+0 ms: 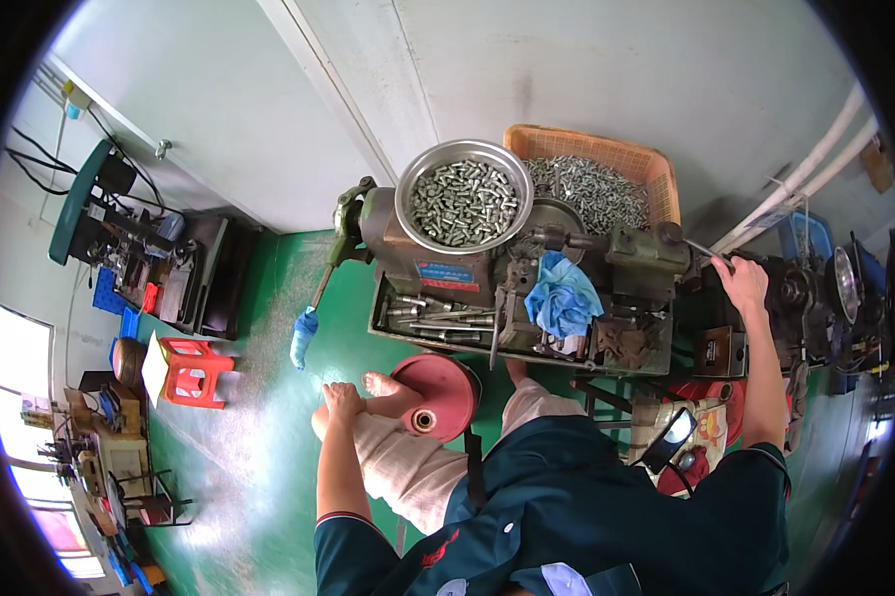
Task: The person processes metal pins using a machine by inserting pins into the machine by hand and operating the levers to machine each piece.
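Observation:
A small bench lathe (438, 266) stands in front of me, its tailstock (649, 250) to the right. My right hand (744, 285) is wrapped round a metal lever handle (701, 248) at the tailstock's right end. On my left knee rests my left hand (345, 399), its fingers curled in and nothing visible in them. A steel bowl (406, 204) full of short metal parts (464, 204) sits on top of the lathe. Behind it, an orange plastic basket (592, 137) holds many similar parts. A crumpled blue cloth (564, 295) covers the middle of the machine, hiding what lies under it.
A long lever with a blue-wrapped end (305, 338) sticks out at the lathe's left. Tools (447, 320) lie in the tray below. A red round bucket or stool (436, 395) is between my legs. A red stool (194, 372) and another machine stand left; more machinery (800, 288) stands right.

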### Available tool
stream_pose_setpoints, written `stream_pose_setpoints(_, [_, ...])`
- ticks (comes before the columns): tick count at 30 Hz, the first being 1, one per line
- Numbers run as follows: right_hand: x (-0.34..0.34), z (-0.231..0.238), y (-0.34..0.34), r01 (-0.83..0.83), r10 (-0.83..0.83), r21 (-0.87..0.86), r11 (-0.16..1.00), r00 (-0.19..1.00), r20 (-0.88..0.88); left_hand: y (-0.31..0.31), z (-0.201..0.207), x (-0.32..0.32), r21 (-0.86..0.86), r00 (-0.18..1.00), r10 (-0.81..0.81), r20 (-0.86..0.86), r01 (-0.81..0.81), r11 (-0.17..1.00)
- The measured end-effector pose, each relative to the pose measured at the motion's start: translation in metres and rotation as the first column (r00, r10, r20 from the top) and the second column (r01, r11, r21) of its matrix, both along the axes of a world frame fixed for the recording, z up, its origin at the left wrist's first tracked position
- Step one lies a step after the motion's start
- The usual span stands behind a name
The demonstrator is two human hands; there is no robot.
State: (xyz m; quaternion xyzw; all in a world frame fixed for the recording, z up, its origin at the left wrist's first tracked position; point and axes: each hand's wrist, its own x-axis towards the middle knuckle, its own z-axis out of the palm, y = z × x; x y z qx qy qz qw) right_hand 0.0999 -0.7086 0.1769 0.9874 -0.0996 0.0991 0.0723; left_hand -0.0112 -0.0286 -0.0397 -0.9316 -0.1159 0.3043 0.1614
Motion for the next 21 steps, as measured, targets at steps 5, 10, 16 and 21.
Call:
stream_pose_setpoints(5, [0.000, -0.003, -0.003, -0.002, 0.002, -0.015, 1.000, 1.000, 0.007, 0.007, -0.012, -0.012, -0.001, 0.993, -0.060, 0.099, 0.060, 0.998])
stream_pose_setpoints(10, [0.002, -0.004, -0.003, 0.004, -0.004, -0.012, 1.000, 1.000, -0.011, -0.001, -0.002, -0.009, -0.019, 0.999, 0.002, 0.050, -0.001, 1.000])
stream_pose_setpoints(16, [0.001, -0.002, -0.001, 0.030, -0.030, -0.008, 1.000, 0.999, -0.037, -0.003, 0.000, -0.009, -0.023, 0.999, -0.009, 0.033, 0.010, 1.000])
stream_pose_setpoints(21, [0.000, -0.001, 0.001, 0.031, -0.031, -0.008, 0.999, 0.999, -0.022, -0.006, 0.002, -0.007, -0.020, 0.998, -0.012, 0.057, 0.013, 1.000])
